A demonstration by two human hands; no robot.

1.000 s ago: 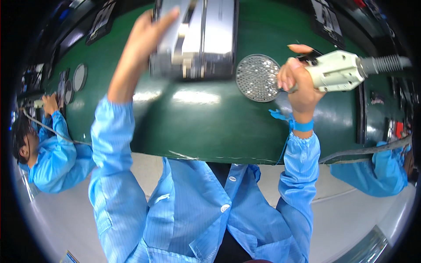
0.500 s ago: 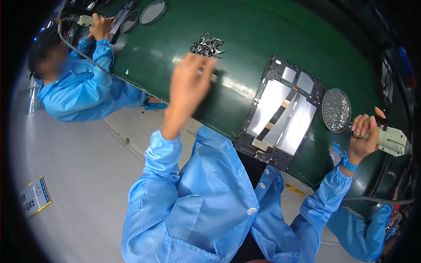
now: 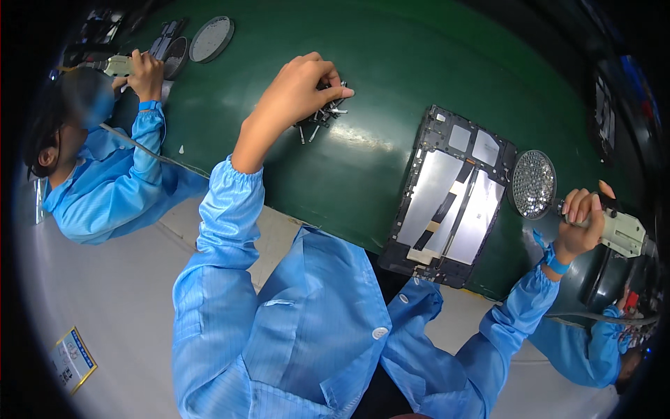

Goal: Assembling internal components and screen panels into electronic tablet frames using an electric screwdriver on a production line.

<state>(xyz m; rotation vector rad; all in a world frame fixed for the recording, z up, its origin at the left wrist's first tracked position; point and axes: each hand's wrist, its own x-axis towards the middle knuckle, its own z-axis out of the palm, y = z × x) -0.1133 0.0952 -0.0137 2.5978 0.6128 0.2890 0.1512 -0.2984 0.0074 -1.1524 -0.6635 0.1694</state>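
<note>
My left hand [image 3: 301,85] reaches over a pile of small black and silver metal parts [image 3: 333,112]. Its fingers are curled with thumb and forefinger together at the pile; what sits between them is too small to make out. On the right, my right hand [image 3: 581,218] is wrapped round a pale electric screwdriver [image 3: 623,233]. The screwdriver's tip end lies beside a round dish of small shiny screws [image 3: 534,184]. Between my hands an opened tablet [image 3: 447,202], black-framed with silver plates and a dark ribbon cable, lies flat near the table's edge.
At the left a co-worker [image 3: 112,174] in blue holds another electric screwdriver [image 3: 117,65]. Two round dishes, a pale one [image 3: 211,39] and a darker one [image 3: 176,59], stand near that person. Another blue sleeve [image 3: 576,349] shows at lower right. The green table [image 3: 391,63] runs across.
My left hand has moved up onto the pile, its fingers now curled among the parts. My right hand keeps the screwdriver. The view has shifted slightly, and the co-worker has leaned left.
</note>
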